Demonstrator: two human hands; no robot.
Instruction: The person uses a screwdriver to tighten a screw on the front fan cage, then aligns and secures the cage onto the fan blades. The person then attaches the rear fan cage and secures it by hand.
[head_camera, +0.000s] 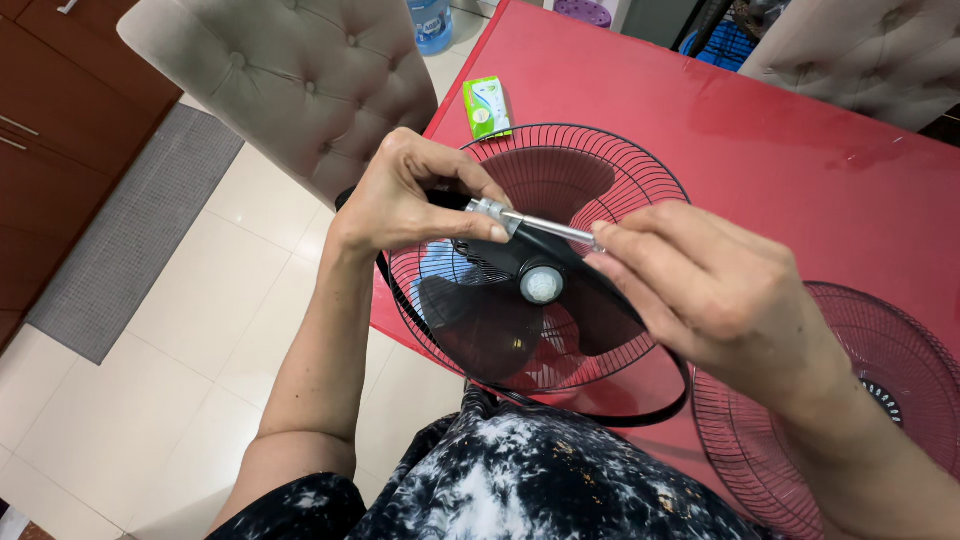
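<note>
My left hand (410, 195) pinches the handle end of a screwdriver (520, 222) with a silver shaft. My right hand (700, 285) grips the shaft's tip end, so both hands hold the tool level above a black fan. The fan's blades (490, 320) and its round hub cap (542, 285) sit inside the rear wire grille (600, 165), which rests on the corner of the red table (760, 120). A second wire grille (900, 370) lies flat on the table under my right forearm.
A small green and white box (487, 107) lies near the table's left edge. A beige tufted chair (300, 80) stands to the left on the tiled floor (200, 330), beside a grey mat (130, 230). A blue water bottle (430, 22) stands behind the chair.
</note>
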